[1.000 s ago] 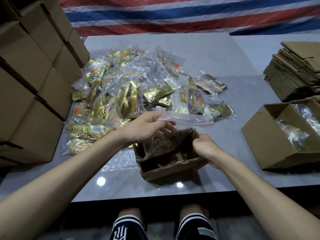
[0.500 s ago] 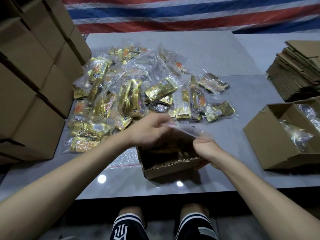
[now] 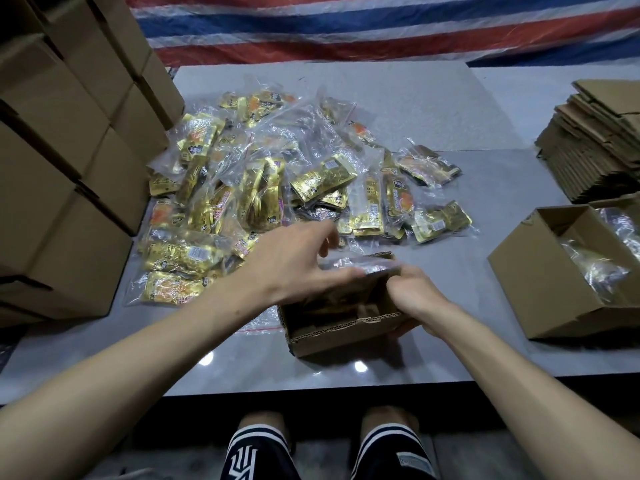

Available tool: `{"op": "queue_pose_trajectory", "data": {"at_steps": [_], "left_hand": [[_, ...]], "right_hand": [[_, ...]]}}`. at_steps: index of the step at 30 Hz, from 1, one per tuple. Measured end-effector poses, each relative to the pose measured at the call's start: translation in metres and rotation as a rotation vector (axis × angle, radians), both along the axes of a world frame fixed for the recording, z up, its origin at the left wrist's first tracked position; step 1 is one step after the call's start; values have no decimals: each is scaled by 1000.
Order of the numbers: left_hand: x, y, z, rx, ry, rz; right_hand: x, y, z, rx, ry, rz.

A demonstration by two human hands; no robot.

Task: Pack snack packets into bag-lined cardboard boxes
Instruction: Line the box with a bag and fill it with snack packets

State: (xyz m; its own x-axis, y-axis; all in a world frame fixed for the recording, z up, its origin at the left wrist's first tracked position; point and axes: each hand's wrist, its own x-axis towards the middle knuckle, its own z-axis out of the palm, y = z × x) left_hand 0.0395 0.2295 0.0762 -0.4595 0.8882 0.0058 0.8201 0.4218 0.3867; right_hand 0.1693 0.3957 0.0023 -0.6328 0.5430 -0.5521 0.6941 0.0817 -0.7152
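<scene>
While right hand (image 3: 412, 292) grips box (image 3: 332, 332), left hand (image 3: 294, 263) above liner (image 3: 363, 265).

Dim overhead light, two glare spots on glossy table (image 3: 242, 368); fisheye-bent edges, blurred fingers (image 3: 349, 271)

Striped tarp (image 3: 346, 26) behind grey table (image 3: 433, 109)

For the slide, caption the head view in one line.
Both hands, left and right, tuck a clear plastic bag into a small cardboard box beside heaped gold snack packets.
</scene>
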Motion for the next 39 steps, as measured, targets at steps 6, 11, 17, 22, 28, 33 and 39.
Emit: {"op": "queue_pose_trajectory", "data": {"at_steps": [6, 11, 17, 22, 28, 33, 39], "left_hand": [[19, 0, -3, -192, 5, -68], [15, 10, -6, -162, -730, 110], [8, 24, -39, -441, -507, 71], [18, 26, -73, -661, -206, 8], [34, 26, -80, -702, -7, -40], [45, 22, -72, -608, 153, -105], [44, -1, -43, -73, 130, 71]], "right_hand": [[0, 1, -3, -3, 15, -7], [0, -1, 2, -13, 1, -20], [-4, -2, 2, 10, -65, 9], [-2, -4, 5, 13, -118, 2], [0, -11, 14, 37, -97, -30], [-2, -13, 16, 48, -91, -8], [-6, -11, 14, 19, -81, -48]]}}
